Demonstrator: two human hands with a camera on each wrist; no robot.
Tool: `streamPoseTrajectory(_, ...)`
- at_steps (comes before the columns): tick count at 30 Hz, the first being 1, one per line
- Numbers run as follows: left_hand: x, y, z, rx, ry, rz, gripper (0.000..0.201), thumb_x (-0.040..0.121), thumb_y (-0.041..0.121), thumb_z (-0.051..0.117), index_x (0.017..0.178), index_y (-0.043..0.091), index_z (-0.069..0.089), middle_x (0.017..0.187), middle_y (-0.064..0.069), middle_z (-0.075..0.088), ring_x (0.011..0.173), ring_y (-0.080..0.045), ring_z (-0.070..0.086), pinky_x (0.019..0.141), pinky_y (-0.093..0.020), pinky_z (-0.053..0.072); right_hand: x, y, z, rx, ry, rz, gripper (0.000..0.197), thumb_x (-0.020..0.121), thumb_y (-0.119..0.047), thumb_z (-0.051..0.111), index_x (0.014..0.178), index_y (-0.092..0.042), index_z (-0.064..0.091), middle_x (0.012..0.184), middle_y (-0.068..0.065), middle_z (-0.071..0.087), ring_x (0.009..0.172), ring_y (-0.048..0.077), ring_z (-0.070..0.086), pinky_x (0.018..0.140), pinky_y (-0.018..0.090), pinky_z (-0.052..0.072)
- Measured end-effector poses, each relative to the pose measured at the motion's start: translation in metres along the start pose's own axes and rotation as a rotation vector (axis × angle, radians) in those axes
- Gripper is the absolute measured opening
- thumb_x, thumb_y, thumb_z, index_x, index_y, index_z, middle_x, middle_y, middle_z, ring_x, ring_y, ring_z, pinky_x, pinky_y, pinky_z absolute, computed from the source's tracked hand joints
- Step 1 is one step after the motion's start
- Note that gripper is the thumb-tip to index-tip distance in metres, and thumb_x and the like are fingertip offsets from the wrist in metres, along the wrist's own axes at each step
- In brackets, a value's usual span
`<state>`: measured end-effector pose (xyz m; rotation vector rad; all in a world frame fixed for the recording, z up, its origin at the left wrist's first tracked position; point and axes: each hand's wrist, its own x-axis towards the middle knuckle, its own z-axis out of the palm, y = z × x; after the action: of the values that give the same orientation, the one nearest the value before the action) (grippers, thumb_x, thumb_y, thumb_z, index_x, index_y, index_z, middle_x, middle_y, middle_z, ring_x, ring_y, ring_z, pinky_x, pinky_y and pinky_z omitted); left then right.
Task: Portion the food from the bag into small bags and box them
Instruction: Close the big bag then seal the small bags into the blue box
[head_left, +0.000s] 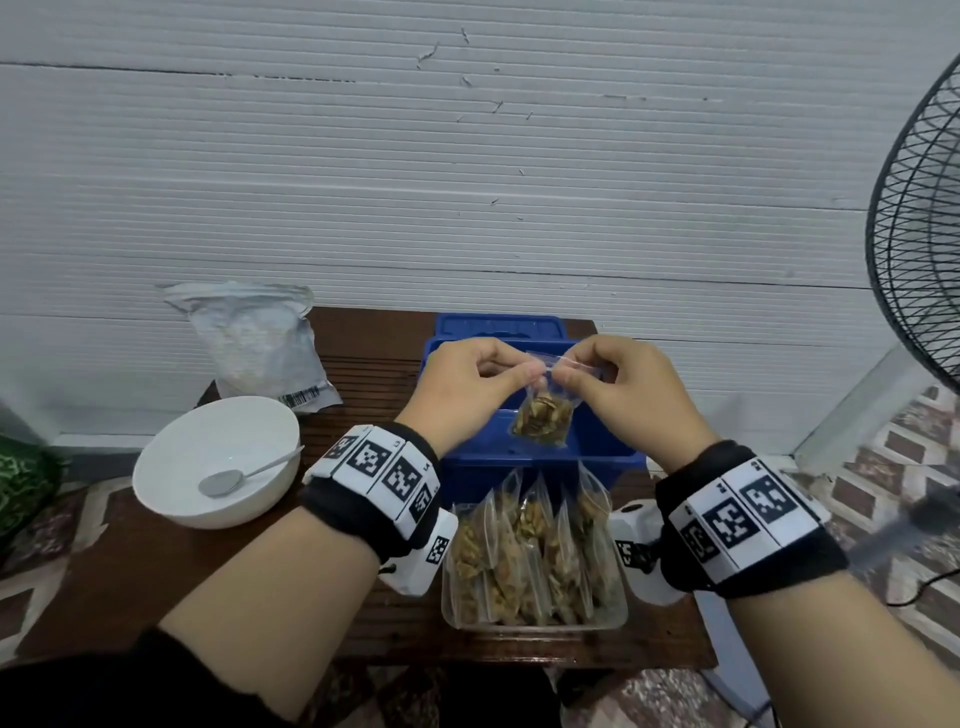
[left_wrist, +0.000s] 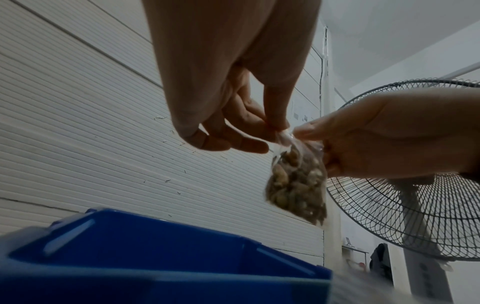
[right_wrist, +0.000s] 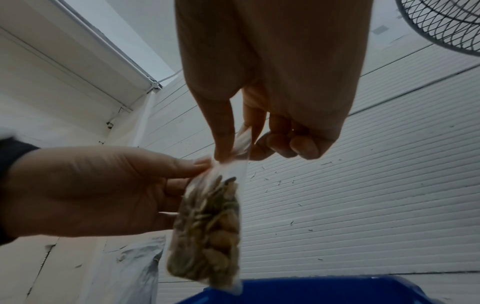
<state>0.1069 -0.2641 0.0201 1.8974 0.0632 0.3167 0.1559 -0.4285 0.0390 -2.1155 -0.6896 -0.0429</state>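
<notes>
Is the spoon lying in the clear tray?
No, the spoon lies in the white bowl; the clear tray holds filled small bags.

Head view looks down over the table (head_left: 156, 571) — both wrist views look up, close, sharing the small bag (left_wrist: 298, 185).

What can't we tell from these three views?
- Blue box interior: head view, both hands and the small bag cover it; wrist views show only its rim.
- Bag seal shut or not: fingertips of left hand and right hand cover the top edge in every view.
- Large bag contents: opaque.
- Count of filled bags in the clear tray: they overlap.
</notes>
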Motion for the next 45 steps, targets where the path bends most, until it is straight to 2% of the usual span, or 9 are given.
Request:
streamPoseTrajectory(4, 0.007, -0.001, -0.002, -0.042, 0.053, -0.033, 0.015, 0.084, 0.031, 0.071, 0.087, 0.016, 0.072, 0.087, 0.007, 0.074, 0.088, 0.0, 0.067, 0.083, -0.014, 0.05, 0.016, 0.001, -0.013, -0.145, -0.073, 0.009, 0.012, 0.088, -0.012, 0.064, 0.078, -0.019, 0.061, 0.069, -0.013, 0.058, 0.06, -0.01, 0.051, 0.057, 0.005, 0.036)
streamPoseTrajectory(10, 0.033, -0.033, -0.028, 0.141, 0.164, -0.168, 0.008, 0.092, 0.028, 0.063, 0.097, 0.024, 0.068, 0.1, 0.009, 0.068, 0.098, -0.006, 0.061, 0.087, -0.024, 0.047, 0.055, 0.014, -0.028, -0.391, -0.297, 0.101, 0.011, 0.089, -0.01, 0.06, 0.083, -0.018, 0.058, 0.082, -0.003, 0.061, 0.076, 0.011, 0.054, 0.06, 0.014, 0.038)
streamPoseTrajectory(21, 0.071, -0.085, -0.057, 0.402, -0.003, -0.437, 0.053, 0.095, 0.025, 0.058, 0.144, 0.014, 0.04, 0.138, -0.004, 0.052, 0.126, -0.021, 0.049, 0.102, -0.033, 0.04, 0.127, 0.056, 0.003, -0.659, -0.645, 0.149, 0.014, 0.083, -0.008, 0.068, 0.078, -0.018, 0.06, 0.089, 0.001, 0.068, 0.08, 0.013, 0.057, 0.071, 0.026, 0.047)
streamPoseTrajectory(24, 0.079, -0.091, -0.055, 0.397, -0.01, -0.448, 0.056, 0.097, 0.027, 0.055, 0.148, 0.017, 0.034, 0.141, -0.004, 0.049, 0.127, -0.024, 0.048, 0.097, -0.033, 0.041, 0.14, 0.063, 0.009, -0.733, -0.731, 0.173, 0.018, 0.084, -0.007, 0.066, 0.075, -0.021, 0.058, 0.086, 0.0, 0.067, 0.079, 0.013, 0.058, 0.08, 0.03, 0.05)
streamPoseTrajectory(30, 0.089, -0.098, -0.048, 0.427, 0.03, -0.458, 0.052, 0.1, 0.028, 0.048, 0.148, 0.015, 0.035, 0.145, -0.006, 0.046, 0.13, -0.025, 0.045, 0.103, -0.032, 0.036, 0.152, 0.078, 0.024, -0.809, -0.811, 0.186, 0.015, 0.081, -0.005, 0.067, 0.078, -0.019, 0.063, 0.076, 0.0, 0.067, 0.074, 0.014, 0.062, 0.069, 0.026, 0.052)
streamPoseTrajectory(33, 0.09, -0.101, -0.041, 0.413, 0.068, -0.456, 0.043, 0.102, 0.026, 0.043, 0.143, 0.014, 0.04, 0.14, -0.007, 0.049, 0.125, -0.025, 0.048, 0.09, -0.026, 0.035, 0.154, 0.081, 0.032, -0.867, -0.843, 0.162, 0.016, 0.079, -0.002, 0.067, 0.082, -0.018, 0.064, 0.072, -0.002, 0.063, 0.078, 0.016, 0.06, 0.056, 0.019, 0.045)
streamPoseTrajectory(36, 0.089, -0.104, -0.035, 0.387, 0.109, -0.447, 0.037, 0.103, 0.023, 0.039, 0.139, 0.014, 0.041, 0.132, -0.01, 0.053, 0.109, -0.026, 0.053, 0.082, -0.028, 0.037, 0.157, 0.082, 0.04, -0.959, -0.833, 0.118, 0.016, 0.077, -0.005, 0.067, 0.078, -0.022, 0.065, 0.081, 0.001, 0.065, 0.083, 0.021, 0.064, 0.067, 0.029, 0.053)
streamPoseTrajectory(42, 0.085, -0.107, -0.03, 0.357, 0.164, -0.437, 0.036, 0.103, 0.024, 0.037, 0.138, 0.015, 0.042, 0.129, -0.01, 0.054, 0.098, -0.018, 0.048, 0.08, -0.027, 0.036, 0.155, 0.088, 0.047, -1.11, -0.756, 0.07, 0.016, 0.079, -0.014, 0.066, 0.095, -0.012, 0.069, 0.099, 0.006, 0.067, 0.088, 0.028, 0.065, 0.076, 0.034, 0.056)
streamPoseTrajectory(45, 0.085, -0.107, -0.03, 0.353, 0.166, -0.437, 0.036, 0.104, 0.024, 0.037, 0.138, 0.016, 0.041, 0.129, -0.009, 0.054, 0.096, -0.016, 0.046, 0.079, -0.027, 0.035, 0.152, 0.09, 0.051, -1.195, -0.769, 0.071, 0.021, 0.085, -0.012, 0.065, 0.105, -0.007, 0.065, 0.104, 0.012, 0.06, 0.08, 0.03, 0.058, 0.064, 0.029, 0.049)
